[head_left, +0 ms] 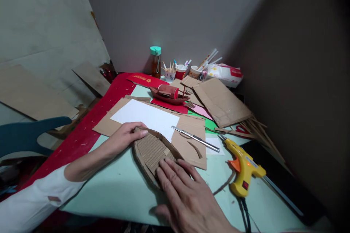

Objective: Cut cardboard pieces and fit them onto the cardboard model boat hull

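— What sits under the hands?

— A cardboard hull (151, 150), low in the middle of the frame. It is boat-shaped, with a curved rim and a ribbed, corrugated floor, and it lies on the pale green table (117, 185).

— And the fingers?

— The left hand (126, 135) lies at the hull's upper left end, fingers curled loosely over the rim and touching it, not clenched. The right hand (188, 193) rests at the lower right end, fingers spread flat and pressing on the ribbed floor. Neither hand lifts the piece.

— What is close by?

— Just above the hull, a smooth white sheet (146, 117) lies on a flat brown board (191, 142). A slim metal knife (195, 138) rests slantwise on that board, right of the sheet. A thin curved cardboard strip (195, 149) lies below the knife.

— Further out?

— A glossy yellow glue gun (244, 167) with an orange trigger lies at lower right, its black cord running off the bottom edge. Above centre stands a small red boat model (169, 94). Right of it lies a folded cardboard slab (221, 102). Against the grey wall at the top stand a bottle (155, 62) with a teal cap and paper cups (180, 71) full of sticks.
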